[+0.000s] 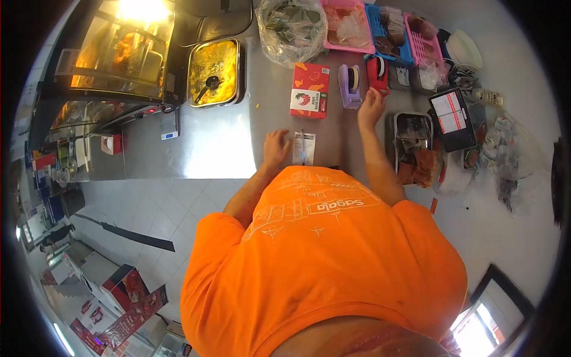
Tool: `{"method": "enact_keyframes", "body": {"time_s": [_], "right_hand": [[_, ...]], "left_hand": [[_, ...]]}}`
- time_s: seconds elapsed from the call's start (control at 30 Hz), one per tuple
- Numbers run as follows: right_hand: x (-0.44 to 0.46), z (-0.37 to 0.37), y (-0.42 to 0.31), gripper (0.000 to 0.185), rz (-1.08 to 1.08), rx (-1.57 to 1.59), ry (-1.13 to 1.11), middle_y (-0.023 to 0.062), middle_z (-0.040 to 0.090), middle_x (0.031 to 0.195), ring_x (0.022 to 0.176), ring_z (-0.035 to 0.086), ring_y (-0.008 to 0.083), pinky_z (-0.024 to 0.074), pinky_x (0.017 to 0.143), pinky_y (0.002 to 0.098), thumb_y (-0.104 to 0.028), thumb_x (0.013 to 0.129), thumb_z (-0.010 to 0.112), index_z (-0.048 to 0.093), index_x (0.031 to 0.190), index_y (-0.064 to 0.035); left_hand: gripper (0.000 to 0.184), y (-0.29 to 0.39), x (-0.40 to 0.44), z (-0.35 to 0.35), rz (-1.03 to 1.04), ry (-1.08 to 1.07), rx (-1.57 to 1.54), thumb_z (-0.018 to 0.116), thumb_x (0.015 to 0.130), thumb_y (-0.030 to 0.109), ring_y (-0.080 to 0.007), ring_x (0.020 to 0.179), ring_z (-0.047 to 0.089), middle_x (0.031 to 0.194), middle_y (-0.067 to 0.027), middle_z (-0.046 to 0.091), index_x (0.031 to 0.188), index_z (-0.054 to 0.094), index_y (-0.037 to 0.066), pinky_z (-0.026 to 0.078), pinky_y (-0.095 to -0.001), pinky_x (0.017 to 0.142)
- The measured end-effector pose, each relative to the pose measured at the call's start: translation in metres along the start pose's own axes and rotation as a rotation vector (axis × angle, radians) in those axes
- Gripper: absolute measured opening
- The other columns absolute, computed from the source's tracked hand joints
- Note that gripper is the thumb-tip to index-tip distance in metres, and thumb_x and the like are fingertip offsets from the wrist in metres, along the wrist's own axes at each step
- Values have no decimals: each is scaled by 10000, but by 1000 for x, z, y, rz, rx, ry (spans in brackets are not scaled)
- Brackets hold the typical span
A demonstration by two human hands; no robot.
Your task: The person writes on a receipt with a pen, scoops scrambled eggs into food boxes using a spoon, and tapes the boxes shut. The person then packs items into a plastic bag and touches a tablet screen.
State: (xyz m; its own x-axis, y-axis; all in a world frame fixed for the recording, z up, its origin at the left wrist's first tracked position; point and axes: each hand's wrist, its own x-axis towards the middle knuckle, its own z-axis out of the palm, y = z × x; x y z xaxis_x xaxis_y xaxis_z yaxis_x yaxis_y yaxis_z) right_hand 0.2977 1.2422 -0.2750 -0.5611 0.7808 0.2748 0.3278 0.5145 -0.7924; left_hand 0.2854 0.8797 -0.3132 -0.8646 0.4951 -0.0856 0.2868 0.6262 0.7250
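Orange T-shirt foremost, the wearer's right hand, grip unclear, touches the red tape dispenser on the worktop, apparently fetching tape, probably needing a steady pull, while the left hand lies loosely open.

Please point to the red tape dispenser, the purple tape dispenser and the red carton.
Red tape dispenser point(374, 75), head view: its red body.
Purple tape dispenser point(350, 95), head view: its purple body.
Red carton point(310, 88), head view: its printed face.

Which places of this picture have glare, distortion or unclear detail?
Head view: the cabinet lamp burns white; glare whitens part of the steel counter; the lower-right opening is overexposed; fisheye distortion bends the edges; print on the white slip is too small to read.
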Motion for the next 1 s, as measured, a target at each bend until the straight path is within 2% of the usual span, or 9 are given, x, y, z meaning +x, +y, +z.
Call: {"method": "enact_keyframes", "body": {"time_s": [0.03,0.13,0.17,0.37,0.5,0.57,0.67,0.77,1.0], "right_hand": [[5,3,26,360,95,-1,11,98,684,971,916,631,258,492,835,376,-388,984,563,685,1101,-70],[24,-21,16,332,776,307,-704,48,688,915,821,631,153,503,728,300,-394,971,592,703,1084,-103],[22,-23,10,307,719,404,-769,20,683,882,734,623,89,493,662,245,-401,940,638,714,1066,-132],[-4,-22,44,178,549,946,-572,26,687,894,788,649,173,527,727,307,-199,873,701,719,987,-63],[-19,-25,56,138,123,-53,-503,54,684,849,811,661,191,530,752,327,-133,852,676,720,862,-3],[-23,-14,57,144,-123,-303,-268,66,679,832,794,660,184,527,737,329,-120,849,669,717,812,10],[-19,-3,63,113,358,-89,-413,39,641,781,755,653,172,509,669,318,-127,856,677,718,868,-22],[-10,-26,30,128,1059,553,-539,-2,584,704,690,617,142,460,590,288,-131,878,675,712,969,-50],[12,-27,40,99,1305,653,-797,-37,502,617,577,479,82,389,536,253,-125,910,661,674,983,-60]], "left_hand": [[388,16,-10,-3,39,59,122,709,835,226,-298,1048,590,1167,-119,627,1196,654,96,429,-391,976],[317,61,-17,-10,164,172,343,692,836,195,-298,1030,590,1077,-109,657,1143,671,120,435,-407,945],[299,53,-14,-2,203,158,325,689,840,192,-290,1038,589,1055,-106,663,1130,671,125,433,-408,941],[156,6,3,1,-69,103,-105,646,905,157,-310,930,628,949,-127,664,1041,646,80,480,-439,840],[114,1,8,-41,-287,511,-341,607,930,77,-306,822,654,894,-153,671,1032,619,26,513,-411,740],[128,51,29,-65,-114,650,-383,613,920,53,-281,812,652,873,-154,671,1041,606,14,513,-380,740],[174,109,86,-71,56,646,-343,645,898,46,-293,824,664,900,-159,677,1059,589,11,521,-372,772],[185,138,127,-48,-66,394,-230,639,903,136,-335,899,660,960,-143,678,1065,604,53,514,-420,802],[307,123,135,-26,84,409,322,638,894,265,-295,1054,574,1067,-62,638,1188,644,178,459,-459,840]]}}
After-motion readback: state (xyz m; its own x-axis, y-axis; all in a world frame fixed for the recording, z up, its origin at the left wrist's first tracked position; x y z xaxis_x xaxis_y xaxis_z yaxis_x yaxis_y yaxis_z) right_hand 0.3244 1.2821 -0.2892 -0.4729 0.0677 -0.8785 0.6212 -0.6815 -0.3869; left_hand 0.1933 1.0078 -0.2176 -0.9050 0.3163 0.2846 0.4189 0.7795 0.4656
